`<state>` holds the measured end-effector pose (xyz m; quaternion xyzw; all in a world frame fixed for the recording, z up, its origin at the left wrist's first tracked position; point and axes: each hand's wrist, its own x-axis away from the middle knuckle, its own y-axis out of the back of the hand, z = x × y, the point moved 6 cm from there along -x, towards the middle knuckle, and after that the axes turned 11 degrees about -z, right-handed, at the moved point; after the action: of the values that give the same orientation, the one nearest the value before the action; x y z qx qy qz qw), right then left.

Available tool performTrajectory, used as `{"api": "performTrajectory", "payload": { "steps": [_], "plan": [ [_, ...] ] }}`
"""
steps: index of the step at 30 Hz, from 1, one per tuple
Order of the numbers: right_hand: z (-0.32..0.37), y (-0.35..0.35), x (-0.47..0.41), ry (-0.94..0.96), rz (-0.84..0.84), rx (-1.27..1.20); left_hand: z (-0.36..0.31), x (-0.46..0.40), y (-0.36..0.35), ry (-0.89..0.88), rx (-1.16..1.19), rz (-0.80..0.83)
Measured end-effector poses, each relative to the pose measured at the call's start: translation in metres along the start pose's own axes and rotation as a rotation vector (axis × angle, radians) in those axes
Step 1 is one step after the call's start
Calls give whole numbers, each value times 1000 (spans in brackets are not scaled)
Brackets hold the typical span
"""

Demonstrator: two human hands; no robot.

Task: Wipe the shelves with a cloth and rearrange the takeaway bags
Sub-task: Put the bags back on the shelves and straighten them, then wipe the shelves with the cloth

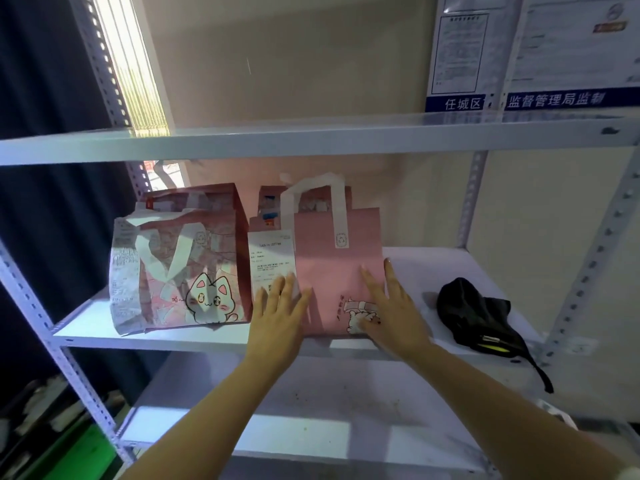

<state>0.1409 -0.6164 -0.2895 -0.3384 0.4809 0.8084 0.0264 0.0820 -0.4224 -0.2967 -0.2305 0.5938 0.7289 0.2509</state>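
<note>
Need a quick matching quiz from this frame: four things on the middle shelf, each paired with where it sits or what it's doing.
Things:
1. cat-print bag
2. plain pink bag
3. black cloth
4. receipt

Descriptions:
A. bunched at the right end of the shelf
B. leftmost, standing upright
C. white slip on the front of a bag
D. both hands flat against its front

Pairs: 1-B, 2-D, 3-A, 4-C

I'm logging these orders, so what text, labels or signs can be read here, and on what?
"任城区" and "监督管理局监制": blue strip of the wall notice board.
"luckin coffee": receipt on the plain pink bag; its other lines are too small.
Long receipt on the cat bag: blurred.
Notice sheets above: unreadable.
</note>
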Motion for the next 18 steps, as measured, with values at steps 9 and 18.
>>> {"api": "performTrajectory", "payload": {
  "steps": [9, 18],
  "plan": [
    [-47, 20, 25, 62, 104, 210, -47, 10, 31, -151, 199, -121],
    [-147, 25, 36, -383, 372, 411, -84, 29, 24, -294, 211, -79]
  ]
}}
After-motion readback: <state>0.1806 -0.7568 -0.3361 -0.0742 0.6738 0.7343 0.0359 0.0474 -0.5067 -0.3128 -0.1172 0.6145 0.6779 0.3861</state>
